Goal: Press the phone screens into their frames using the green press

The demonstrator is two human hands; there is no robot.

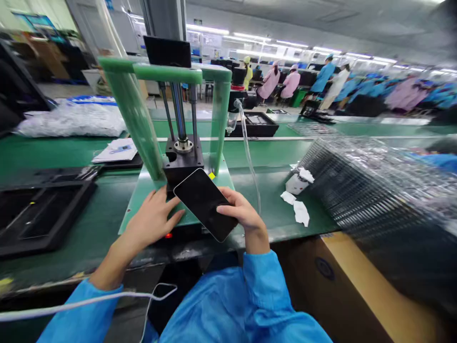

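My right hand [246, 214] grips a black phone [205, 205] with a thin light rim, thumb on the dark face and fingers behind. The phone is tilted, in front of a bench press [183, 162] with a dark metal block and green posts. My left hand [152, 216] has its fingers apart on the left of the press base. Its fingertips reach to the foot of the dark block, partly hidden, and its forefinger is close to the phone's left edge; whether they touch I cannot tell. A red button [168, 235] shows below that hand.
Black trays [82, 200] lie on the left, near papers [116, 150] and bagged material [71, 119]. A clear hose [248, 152] hangs right of the press. Crumpled tissue [302, 213], a wire rack [374, 186] and a cardboard box [353, 286] are on the right. Several co-workers sit or stand beyond.
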